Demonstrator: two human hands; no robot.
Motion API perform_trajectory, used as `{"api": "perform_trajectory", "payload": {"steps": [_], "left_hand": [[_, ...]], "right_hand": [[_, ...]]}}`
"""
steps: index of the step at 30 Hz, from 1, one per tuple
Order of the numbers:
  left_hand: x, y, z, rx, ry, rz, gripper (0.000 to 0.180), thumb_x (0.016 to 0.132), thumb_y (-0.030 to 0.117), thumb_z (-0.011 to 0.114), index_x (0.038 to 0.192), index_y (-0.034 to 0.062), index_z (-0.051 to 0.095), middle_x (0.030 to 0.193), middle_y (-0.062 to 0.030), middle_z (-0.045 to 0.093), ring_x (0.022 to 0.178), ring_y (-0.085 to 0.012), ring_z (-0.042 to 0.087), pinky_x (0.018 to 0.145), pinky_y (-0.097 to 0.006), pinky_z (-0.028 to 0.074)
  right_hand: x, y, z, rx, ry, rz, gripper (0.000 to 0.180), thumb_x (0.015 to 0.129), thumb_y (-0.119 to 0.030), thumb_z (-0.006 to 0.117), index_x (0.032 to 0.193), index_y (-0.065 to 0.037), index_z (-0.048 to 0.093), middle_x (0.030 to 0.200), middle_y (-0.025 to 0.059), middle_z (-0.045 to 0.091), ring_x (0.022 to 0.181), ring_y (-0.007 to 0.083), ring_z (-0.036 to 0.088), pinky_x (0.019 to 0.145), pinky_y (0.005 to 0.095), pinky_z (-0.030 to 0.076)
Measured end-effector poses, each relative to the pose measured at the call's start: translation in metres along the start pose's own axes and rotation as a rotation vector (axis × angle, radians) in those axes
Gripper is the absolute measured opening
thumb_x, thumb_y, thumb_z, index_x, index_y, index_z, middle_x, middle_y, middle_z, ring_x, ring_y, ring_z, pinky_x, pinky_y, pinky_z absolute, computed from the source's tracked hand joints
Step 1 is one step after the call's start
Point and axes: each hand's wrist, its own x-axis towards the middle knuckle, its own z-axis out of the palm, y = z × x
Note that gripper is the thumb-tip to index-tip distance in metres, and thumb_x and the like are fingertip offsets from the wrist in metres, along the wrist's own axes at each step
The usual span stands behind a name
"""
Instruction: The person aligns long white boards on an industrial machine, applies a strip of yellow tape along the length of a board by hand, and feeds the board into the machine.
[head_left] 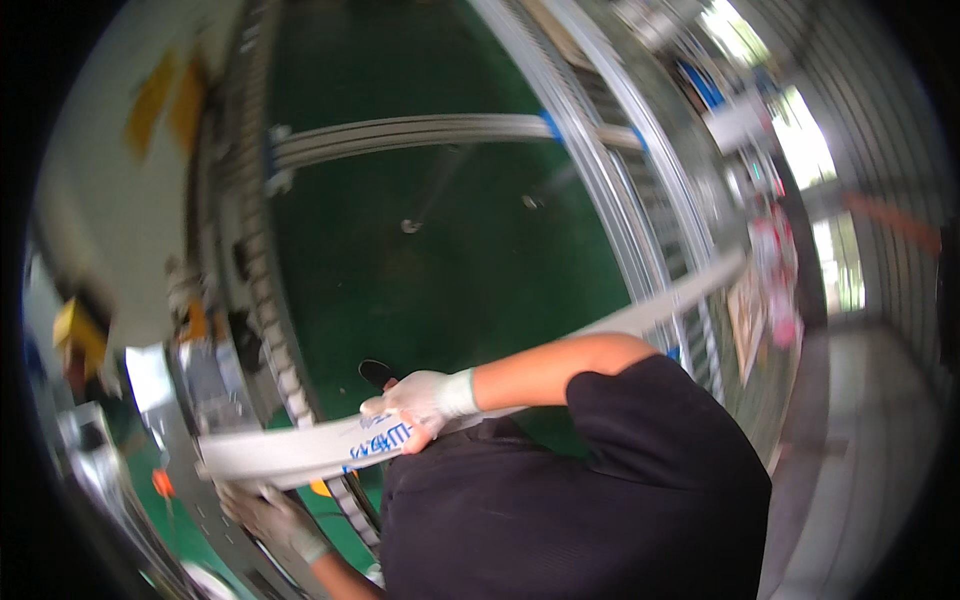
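Note:
A long, narrow white board (290,452) with blue handwriting crosses in front of me. It runs from the machine at left, behind my right forearm, to over the metal rails at right. Reaching across my body, my right hand (425,402), in a pale glove, is closed over the board's edge beside the writing. At the board's left end is my left hand (272,518), also gloved. Its fingers are stretched out at the lower edge, seeming to touch it, though motion blur softens the contact.
Silver aluminium rails (590,150) run along the right, joined by a crossbar (410,135) to a roller track (262,270) at left. Green floor (450,270) shows between them. A metal machine (215,385) stands at left. Cluttered goods, including a red-and-white bundle (775,270), lie at right.

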Motion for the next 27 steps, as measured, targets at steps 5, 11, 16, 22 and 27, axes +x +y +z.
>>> {"api": "perform_trajectory", "payload": {"steps": [5,11,16,22,27], "left_hand": [[0.058,-0.017,-0.001,-0.67,-0.012,-0.367,0.05,0.104,0.031,0.053,0.132,-0.0074,0.069,0.142,-0.0255,0.064,0.136,-0.0439,0.057,0.119,-0.051,0.042],[0.131,0.028,-0.03,-0.242,-0.138,0.63,0.041,0.105,0.035,0.065,0.125,0.0007,0.074,0.129,-0.0219,0.071,0.123,-0.0429,0.063,0.114,-0.056,0.045],[0.111,0.018,-0.009,-0.218,-0.129,0.455,0.037,0.104,0.029,0.053,0.113,-0.0026,0.07,0.122,-0.0209,0.066,0.125,-0.0395,0.058,0.108,-0.054,0.046],[0.093,0.041,-0.041,-0.234,-0.039,0.518,0.044,0.107,0.042,0.053,0.108,0.0048,0.078,0.105,-0.0192,0.073,0.107,-0.0405,0.065,0.102,-0.056,0.049],[0.089,0.034,-0.039,-0.277,-0.016,0.478,0.049,0.106,0.047,0.052,0.108,0.0067,0.079,0.102,-0.0186,0.072,0.103,-0.0414,0.064,0.099,-0.056,0.049]], "right_hand": [[-0.036,-0.057,-0.021,-0.416,0.072,-0.046,0.075,0.07,-0.041,0.083,0.132,-0.006,0.058,0.084,0.0179,0.073,0.075,0.0417,0.072,0.064,0.052,0.053],[-0.027,-0.058,-0.02,-0.421,0.043,-0.07,0.072,0.071,-0.044,0.084,0.129,-0.008,0.059,0.09,0.0155,0.074,0.084,0.0386,0.074,0.07,0.0501,0.054],[-0.034,-0.045,-0.021,-0.431,0.074,-0.059,0.077,0.073,-0.062,0.087,0.122,-0.008,0.062,0.091,0.0174,0.074,0.086,0.0415,0.073,0.072,0.0521,0.054],[-0.153,-0.003,-0.044,-0.195,0.119,0.356,0.077,0.087,-0.077,0.067,0.1,-0.003,0.081,0.099,0.0188,0.079,0.096,0.0376,0.075,0.08,0.0453,0.056],[-0.185,-0.029,-0.044,-0.371,0.149,0.576,0.084,0.088,-0.084,0.062,0.1,-0.003,0.082,0.096,0.0179,0.079,0.094,0.035,0.076,0.079,0.0442,0.056]]}}
